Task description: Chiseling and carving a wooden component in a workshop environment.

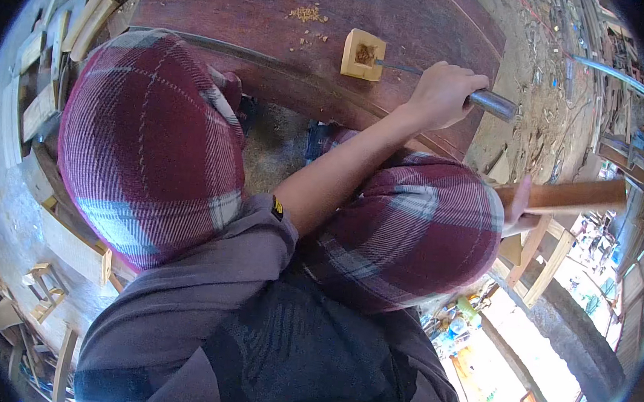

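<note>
My left hand (444,96) is closed around the handle of a chisel (494,104), with my forearm crossing over to the right. The chisel's thin blade reaches left to a small light wood block (354,55), its tip at the block's right side. A dark recess with loose chips shows in the block's top. Beyond my right knee, my right hand (516,209) grips a thick brown length of wood (576,197); the knee partly hides that hand.
The block sits on a reddish-brown wooden bench top (239,5), with a little pile of wood chips (306,14) beyond it. My knees in plaid cloth (145,142) rise at the bench's near edge. Wood offcuts (90,24) lie at the left; wooden frame pieces (537,256) stand at the right.
</note>
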The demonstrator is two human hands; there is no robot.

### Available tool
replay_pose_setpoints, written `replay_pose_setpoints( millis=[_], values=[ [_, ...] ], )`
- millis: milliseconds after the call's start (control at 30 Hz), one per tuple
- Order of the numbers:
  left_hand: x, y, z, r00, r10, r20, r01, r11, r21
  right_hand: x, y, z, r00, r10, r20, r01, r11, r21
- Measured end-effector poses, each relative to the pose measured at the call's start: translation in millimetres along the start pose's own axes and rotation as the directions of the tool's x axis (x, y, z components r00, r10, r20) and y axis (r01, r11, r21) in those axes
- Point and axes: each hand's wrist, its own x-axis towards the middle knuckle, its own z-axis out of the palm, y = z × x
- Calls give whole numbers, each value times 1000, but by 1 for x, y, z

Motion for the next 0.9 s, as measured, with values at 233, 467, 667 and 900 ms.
replay_pose_setpoints(
  millis=[233,467,667,900],
  values=[
    [-2,-10,7,993,-60,102,53,996,74,-20,-22,21,964,205,168,-48,758,-650],
    [3,1,-14,996,-71,51,70,997,23,-1,31,2,967,-112,-227,163,962,219],
    [17,12,-30,991,-37,-126,38,999,4,-27,-4,20,908,185,-375,-51,939,339],
    [14,6,-26,990,-30,-136,34,999,30,-18,13,19,946,50,-322,26,974,226]
  ],
)
